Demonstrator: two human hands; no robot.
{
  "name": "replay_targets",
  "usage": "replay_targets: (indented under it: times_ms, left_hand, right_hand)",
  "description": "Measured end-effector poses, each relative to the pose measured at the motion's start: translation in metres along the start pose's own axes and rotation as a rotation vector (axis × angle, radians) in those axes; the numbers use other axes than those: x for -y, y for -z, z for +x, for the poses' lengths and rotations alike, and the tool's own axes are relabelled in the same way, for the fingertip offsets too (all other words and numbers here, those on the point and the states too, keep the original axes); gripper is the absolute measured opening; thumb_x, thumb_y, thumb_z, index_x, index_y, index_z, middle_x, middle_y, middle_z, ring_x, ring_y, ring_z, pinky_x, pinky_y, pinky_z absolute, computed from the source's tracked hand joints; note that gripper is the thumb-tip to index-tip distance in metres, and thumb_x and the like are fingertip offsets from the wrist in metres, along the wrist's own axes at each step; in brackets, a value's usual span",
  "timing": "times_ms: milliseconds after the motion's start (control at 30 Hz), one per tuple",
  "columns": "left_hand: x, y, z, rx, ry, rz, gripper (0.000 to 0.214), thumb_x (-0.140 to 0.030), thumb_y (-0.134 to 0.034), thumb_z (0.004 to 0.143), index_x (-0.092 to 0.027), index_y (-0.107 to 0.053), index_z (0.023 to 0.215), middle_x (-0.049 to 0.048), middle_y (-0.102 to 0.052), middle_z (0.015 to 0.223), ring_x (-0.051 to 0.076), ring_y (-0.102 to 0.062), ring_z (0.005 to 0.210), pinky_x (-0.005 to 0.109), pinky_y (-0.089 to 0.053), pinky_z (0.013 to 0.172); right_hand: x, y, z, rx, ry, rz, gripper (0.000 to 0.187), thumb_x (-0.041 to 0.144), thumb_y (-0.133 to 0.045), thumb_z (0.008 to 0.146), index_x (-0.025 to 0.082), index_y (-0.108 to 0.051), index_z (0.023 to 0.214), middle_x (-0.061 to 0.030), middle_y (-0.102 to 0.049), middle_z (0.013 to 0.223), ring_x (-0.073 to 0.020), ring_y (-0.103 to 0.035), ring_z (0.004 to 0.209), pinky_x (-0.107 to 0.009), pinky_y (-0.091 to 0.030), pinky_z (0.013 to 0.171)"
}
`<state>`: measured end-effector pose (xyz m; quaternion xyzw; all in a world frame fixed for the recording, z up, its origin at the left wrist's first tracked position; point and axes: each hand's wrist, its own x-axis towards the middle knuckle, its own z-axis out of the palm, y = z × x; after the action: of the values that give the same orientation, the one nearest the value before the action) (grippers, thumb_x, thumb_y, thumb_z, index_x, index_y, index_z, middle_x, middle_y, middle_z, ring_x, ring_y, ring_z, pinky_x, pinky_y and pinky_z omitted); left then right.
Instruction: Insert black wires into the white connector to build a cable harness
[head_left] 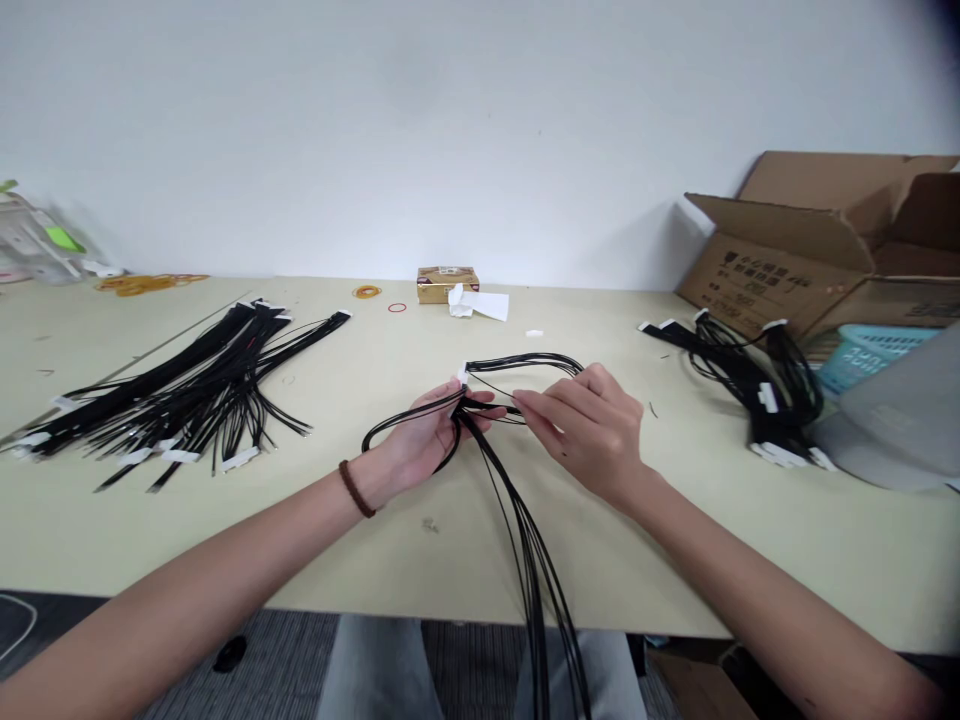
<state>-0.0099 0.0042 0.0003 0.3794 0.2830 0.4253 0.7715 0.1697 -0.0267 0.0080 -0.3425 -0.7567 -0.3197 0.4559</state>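
Black cables (533,580) (thin, looped, trailing) lie in the curled left hand (421,442); the right hand (592,430) pinches one.

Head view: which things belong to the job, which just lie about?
Likely the job:
black wire bundle in the left hand
thin black wire in the right hand
left cable pile
right cable pile

Apparently lying about:
small brown box
white paper
red band
cardboard box
blue basket

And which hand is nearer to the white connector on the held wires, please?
The left hand: its thumb is at the white connector. The right hand is apart from it, to its right and slightly lower, pinching a thin black wire.
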Motion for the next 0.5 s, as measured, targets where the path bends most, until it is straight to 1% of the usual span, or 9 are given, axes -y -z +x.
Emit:
replay_targets:
  times_ms: [100,200,367,433,500]
  left_hand:
    - [-0.0003,0.0002,-0.0005,0.015,0.001,0.014,0.024,-0.025,-0.047,0.086,-0.011,-0.063,0.075,0.0086,-0.066,0.082,0.016,-0.064,0.077,0.025,-0.046,0.069]
    - [-0.0001,0.0001,-0.0007,0.021,-0.018,0.009,0.022,-0.025,-0.048,0.085,-0.012,-0.063,0.076,0.0077,-0.066,0.083,0.018,-0.064,0.082,0.025,-0.046,0.069]
    - [0.0001,0.0004,-0.0003,0.042,-0.021,0.014,0.023,-0.025,-0.046,0.086,-0.011,-0.062,0.076,0.0076,-0.066,0.081,0.018,-0.064,0.081,0.025,-0.046,0.07]
    - [-0.0001,0.0005,-0.0005,0.044,-0.026,0.014,0.023,-0.025,-0.047,0.086,-0.011,-0.062,0.078,0.0076,-0.065,0.083,0.018,-0.064,0.082,0.026,-0.046,0.071]
    - [-0.0004,0.0004,-0.0012,0.036,-0.026,0.007,0.021,-0.027,-0.048,0.085,-0.011,-0.061,0.079,0.0073,-0.065,0.085,0.02,-0.064,0.084,0.028,-0.045,0.074]
  right_hand:
    - [-0.0018,-0.0008,-0.0005,0.009,0.002,-0.009,0.008,0.017,-0.061,0.078,0.024,-0.063,0.076,0.0032,-0.052,0.053,-0.011,-0.036,0.055,-0.026,-0.03,0.051]
    - [-0.0029,-0.0012,-0.0007,0.015,0.02,-0.009,0.008,0.017,-0.061,0.078,0.024,-0.062,0.074,0.0032,-0.052,0.053,-0.0111,-0.036,0.055,-0.026,-0.03,0.051]
    - [-0.0032,-0.0025,-0.0026,0.012,0.035,-0.001,0.008,0.015,-0.063,0.076,0.023,-0.061,0.076,0.003,-0.054,0.055,-0.0114,-0.038,0.057,-0.026,-0.031,0.051]
    - [-0.0032,-0.0028,-0.0027,0.013,0.019,0.017,0.008,0.015,-0.062,0.076,0.023,-0.061,0.077,0.0027,-0.055,0.056,-0.0115,-0.039,0.057,-0.026,-0.032,0.052]
    - [-0.0026,-0.0027,-0.0021,0.024,-0.026,0.058,0.007,0.015,-0.06,0.077,0.022,-0.06,0.076,0.0021,-0.055,0.058,-0.0113,-0.039,0.057,-0.026,-0.033,0.053]
